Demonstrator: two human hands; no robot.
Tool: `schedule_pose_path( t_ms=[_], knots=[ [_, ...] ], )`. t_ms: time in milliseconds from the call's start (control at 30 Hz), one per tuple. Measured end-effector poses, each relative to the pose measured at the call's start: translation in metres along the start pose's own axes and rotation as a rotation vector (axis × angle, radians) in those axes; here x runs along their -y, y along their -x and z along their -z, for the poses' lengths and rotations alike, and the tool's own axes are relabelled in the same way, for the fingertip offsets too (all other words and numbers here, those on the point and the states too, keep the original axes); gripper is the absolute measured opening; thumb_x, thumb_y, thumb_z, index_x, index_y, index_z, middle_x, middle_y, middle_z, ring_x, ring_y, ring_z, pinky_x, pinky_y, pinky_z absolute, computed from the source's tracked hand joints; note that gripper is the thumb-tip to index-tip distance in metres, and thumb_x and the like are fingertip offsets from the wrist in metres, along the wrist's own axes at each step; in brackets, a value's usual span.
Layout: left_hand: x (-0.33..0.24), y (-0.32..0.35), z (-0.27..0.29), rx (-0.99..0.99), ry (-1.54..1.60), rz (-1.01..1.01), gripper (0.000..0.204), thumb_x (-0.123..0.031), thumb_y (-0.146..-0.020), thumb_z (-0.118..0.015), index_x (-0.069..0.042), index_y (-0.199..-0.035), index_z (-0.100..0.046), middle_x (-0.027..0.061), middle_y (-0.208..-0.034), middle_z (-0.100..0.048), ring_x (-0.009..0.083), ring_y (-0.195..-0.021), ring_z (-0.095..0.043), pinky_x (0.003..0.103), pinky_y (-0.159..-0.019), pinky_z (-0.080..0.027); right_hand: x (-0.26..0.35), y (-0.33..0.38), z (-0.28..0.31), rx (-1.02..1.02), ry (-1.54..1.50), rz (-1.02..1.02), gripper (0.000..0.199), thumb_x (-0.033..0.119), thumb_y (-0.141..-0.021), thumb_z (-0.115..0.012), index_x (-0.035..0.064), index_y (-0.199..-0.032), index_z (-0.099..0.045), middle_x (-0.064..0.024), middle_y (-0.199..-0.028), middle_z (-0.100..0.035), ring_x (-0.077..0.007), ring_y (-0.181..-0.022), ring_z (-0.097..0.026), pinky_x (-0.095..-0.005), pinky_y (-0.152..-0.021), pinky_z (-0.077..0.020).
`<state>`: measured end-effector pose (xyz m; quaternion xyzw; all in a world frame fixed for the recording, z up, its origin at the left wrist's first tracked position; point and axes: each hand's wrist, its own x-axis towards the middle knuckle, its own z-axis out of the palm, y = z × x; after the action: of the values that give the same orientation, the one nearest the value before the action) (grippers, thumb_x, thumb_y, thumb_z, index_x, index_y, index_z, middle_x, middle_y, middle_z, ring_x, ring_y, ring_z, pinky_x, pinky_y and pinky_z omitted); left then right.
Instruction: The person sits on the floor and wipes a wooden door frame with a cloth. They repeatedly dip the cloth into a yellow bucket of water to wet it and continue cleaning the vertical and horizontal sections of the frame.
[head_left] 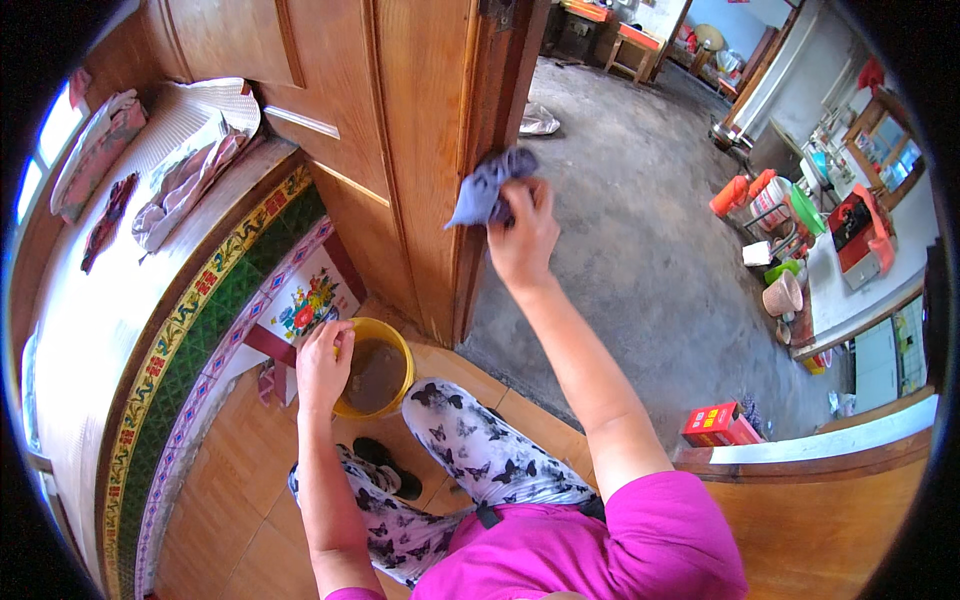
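Note:
My right hand (525, 230) is closed on a bluish-purple cloth (485, 190), slightly blurred. The cloth lies against the edge of a brown wooden door (425, 130), its loose corner hanging over the door's face. Lower down on the left, my left hand (325, 365) has its fingers curled over the rim of a yellow bucket (408, 365). Murky brownish water (375, 378) stands in the bucket, which rests on the tiled floor between my knees and the door.
To the left runs a raised ledge (190, 290) with patterned tile trim, bearing folded fabric (190, 190). Past the door lies a grey concrete floor (620, 200). At the right are a red box (720, 425), a pale pink bucket (783, 295) and a white counter (835, 300).

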<state>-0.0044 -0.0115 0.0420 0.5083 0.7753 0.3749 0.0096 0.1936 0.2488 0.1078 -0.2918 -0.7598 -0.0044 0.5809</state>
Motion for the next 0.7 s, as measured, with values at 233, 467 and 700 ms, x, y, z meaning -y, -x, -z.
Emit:
schedule_pose_path(
  t_ms=[233, 467, 700],
  knots=[
    [0.007, 0.002, -0.001, 0.014, 0.007, 0.029, 0.011, -0.013, -0.092, -0.066, -0.006, -0.1, -0.069, 0.0138, -0.089, -0.069, 0.031, -0.079, -0.068, 0.041, -0.072, -0.053, 0.008, -0.003, 0.009, 0.009, -0.3, -0.15, 0.037, 0.006, -0.071, -0.07, 0.0088, -0.108, -0.063, -0.0144, -0.11, -0.055, -0.0378, -0.098, -0.06, -0.0445, -0.084, -0.0511],
    [0.003, 0.0, -0.001, 0.03, 0.008, 0.027, 0.014, -0.017, -0.093, -0.065, -0.007, -0.101, -0.07, 0.0146, -0.093, -0.069, 0.0338, -0.082, -0.068, 0.043, -0.073, -0.054, 0.037, -0.159, 0.029, -0.343, -0.475, -0.011, 0.038, 0.007, -0.071, -0.069, 0.0018, -0.107, -0.058, -0.017, -0.107, -0.055, -0.0373, -0.102, -0.055, -0.0409, -0.094, -0.0447],
    [0.003, 0.001, 0.001, 0.036, 0.02, 0.0, 0.015, -0.019, -0.094, -0.065, -0.008, -0.102, -0.07, 0.0145, -0.091, -0.068, 0.0359, -0.082, -0.067, 0.045, -0.073, -0.053, 0.041, -0.146, 0.019, -0.251, -0.291, 0.043, 0.043, 0.001, -0.069, -0.074, 0.0066, -0.109, -0.059, -0.0154, -0.103, -0.062, -0.0412, -0.098, -0.061, -0.0456, -0.084, -0.0503]
  ],
)
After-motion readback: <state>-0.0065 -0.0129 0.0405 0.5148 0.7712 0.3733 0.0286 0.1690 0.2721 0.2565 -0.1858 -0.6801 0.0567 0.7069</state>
